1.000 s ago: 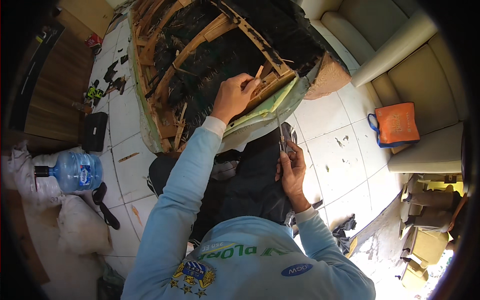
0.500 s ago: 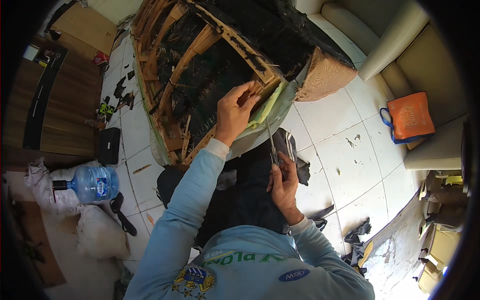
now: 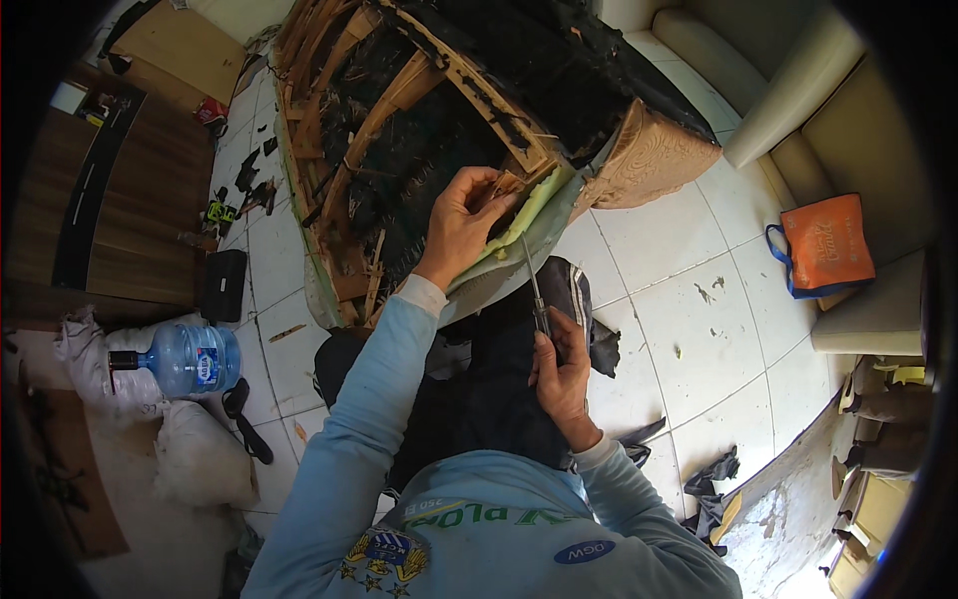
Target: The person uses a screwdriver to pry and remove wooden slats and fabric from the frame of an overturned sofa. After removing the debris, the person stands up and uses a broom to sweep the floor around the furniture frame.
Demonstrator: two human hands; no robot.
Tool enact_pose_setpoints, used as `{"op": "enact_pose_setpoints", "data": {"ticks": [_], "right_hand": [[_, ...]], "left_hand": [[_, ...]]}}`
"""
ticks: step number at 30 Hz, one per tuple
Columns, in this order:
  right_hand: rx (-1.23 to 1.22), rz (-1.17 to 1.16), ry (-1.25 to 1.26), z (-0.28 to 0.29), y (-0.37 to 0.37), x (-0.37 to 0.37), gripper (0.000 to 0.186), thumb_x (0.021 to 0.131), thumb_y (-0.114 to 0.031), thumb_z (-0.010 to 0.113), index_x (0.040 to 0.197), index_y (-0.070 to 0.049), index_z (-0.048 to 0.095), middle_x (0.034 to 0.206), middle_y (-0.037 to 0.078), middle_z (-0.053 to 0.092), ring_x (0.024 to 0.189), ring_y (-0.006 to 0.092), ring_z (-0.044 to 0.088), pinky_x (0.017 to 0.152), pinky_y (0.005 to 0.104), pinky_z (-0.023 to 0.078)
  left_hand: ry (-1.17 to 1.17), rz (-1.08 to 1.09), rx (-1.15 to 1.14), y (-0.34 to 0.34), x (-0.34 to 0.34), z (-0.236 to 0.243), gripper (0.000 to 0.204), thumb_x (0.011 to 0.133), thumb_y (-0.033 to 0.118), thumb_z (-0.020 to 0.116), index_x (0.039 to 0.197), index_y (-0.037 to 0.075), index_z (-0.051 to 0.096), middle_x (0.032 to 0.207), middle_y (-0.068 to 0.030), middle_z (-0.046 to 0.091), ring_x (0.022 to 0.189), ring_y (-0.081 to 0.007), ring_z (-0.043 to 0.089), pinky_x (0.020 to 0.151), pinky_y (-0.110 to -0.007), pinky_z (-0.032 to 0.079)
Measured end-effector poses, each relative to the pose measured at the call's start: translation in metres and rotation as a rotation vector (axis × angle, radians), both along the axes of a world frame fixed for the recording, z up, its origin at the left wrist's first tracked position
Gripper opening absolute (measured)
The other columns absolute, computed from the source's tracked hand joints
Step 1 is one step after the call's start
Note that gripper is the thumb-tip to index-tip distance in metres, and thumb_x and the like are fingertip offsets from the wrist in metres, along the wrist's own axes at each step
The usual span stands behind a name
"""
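An upturned furniture frame (image 3: pixel 419 82) of bare wood with black lining lies in front of me. At its near right corner my left hand (image 3: pixel 461 225) is closed, thumb and fingers pinching a small brown piece of wood (image 3: pixel 508 185); whether that piece is loose cannot be told. Pale yellow-green foam (image 3: pixel 539 205) and grey-green cover fabric (image 3: pixel 499 282) run along this edge. My right hand (image 3: pixel 563 371) is wrapped round the handle of a screwdriver (image 3: pixel 536 284), whose thin shaft points up to the foam and fabric edge.
Patterned brown fabric (image 3: pixel 649 160) hangs off the frame's right corner. An orange bag (image 3: pixel 823 245) leans by a beige sofa (image 3: pixel 863 130) at the right. To the left are a blue water bottle (image 3: pixel 190 359), a black case (image 3: pixel 226 287) and white sacks (image 3: pixel 200 454). Dark scraps litter the tiles.
My left hand has tilted slightly at the corner, and more of the brown wood piece shows. The screwdriver has shifted a little left. The whole view has moved slightly.
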State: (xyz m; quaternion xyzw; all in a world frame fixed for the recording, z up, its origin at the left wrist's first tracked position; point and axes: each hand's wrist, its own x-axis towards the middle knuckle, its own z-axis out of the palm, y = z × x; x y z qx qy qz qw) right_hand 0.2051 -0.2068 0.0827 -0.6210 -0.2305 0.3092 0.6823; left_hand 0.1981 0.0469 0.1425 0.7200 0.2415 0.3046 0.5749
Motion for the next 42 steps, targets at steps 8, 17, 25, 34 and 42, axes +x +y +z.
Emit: {"op": "enact_pose_setpoints", "data": {"ticks": [8, 17, 25, 34, 42], "right_hand": [[0.013, -0.003, -0.023, -0.004, -0.001, 0.0, 0.045, 0.106, -0.017, 0.061, 0.145, 0.0, 0.048, 0.09, 0.006, 0.061, 0.061, 0.0065, 0.053, 0.047, 0.0225, 0.047], [0.022, -0.005, -0.05, 0.0, 0.004, -0.002, 0.043, 0.106, -0.016, 0.061, 0.144, 0.0, 0.049, 0.092, 0.007, 0.062, 0.062, 0.0061, 0.054, 0.046, 0.0215, 0.047], [0.008, -0.024, -0.059, -0.001, 0.005, -0.004, 0.044, 0.105, -0.019, 0.062, 0.143, 0.001, 0.05, 0.09, 0.006, 0.062, 0.059, 0.0059, 0.054, 0.046, 0.0219, 0.046], [0.012, -0.02, -0.097, 0.0, 0.004, -0.006, 0.041, 0.106, -0.017, 0.061, 0.142, 0.0, 0.05, 0.086, 0.003, 0.058, 0.058, 0.0053, 0.052, 0.045, 0.021, 0.046], [0.027, -0.015, -0.092, -0.003, 0.006, -0.005, 0.042, 0.106, -0.017, 0.061, 0.143, 0.0, 0.049, 0.085, 0.003, 0.058, 0.058, 0.0056, 0.052, 0.045, 0.0209, 0.046]], "left_hand": [[0.104, 0.012, 0.12, -0.002, -0.002, 0.005, 0.04, 0.098, 0.009, 0.071, 0.136, 0.004, 0.058, 0.118, -0.0093, 0.072, 0.106, -0.0119, 0.066, 0.093, -0.028, 0.052], [0.249, -0.003, 0.265, 0.005, 0.003, 0.026, 0.037, 0.093, 0.007, 0.075, 0.128, 0.001, 0.067, 0.111, -0.0089, 0.076, 0.1, -0.0101, 0.069, 0.089, -0.027, 0.054], [-0.11, 0.214, 0.154, -0.01, 0.013, -0.01, 0.021, 0.092, 0.009, 0.08, 0.111, 0.001, 0.075, 0.096, -0.0041, 0.078, 0.088, -0.0067, 0.07, 0.079, -0.023, 0.056], [-0.36, 0.519, -0.026, -0.011, 0.01, -0.018, 0.015, 0.098, 0.014, 0.076, 0.098, 0.002, 0.068, 0.088, -0.0045, 0.072, 0.078, -0.0083, 0.068, 0.076, -0.024, 0.056], [-0.518, 0.734, -0.261, 0.049, -0.066, 0.005, 0.035, 0.105, 0.026, 0.066, 0.127, 0.0, 0.062, 0.118, -0.0118, 0.069, 0.102, -0.021, 0.07, 0.096, -0.038, 0.059]]}}
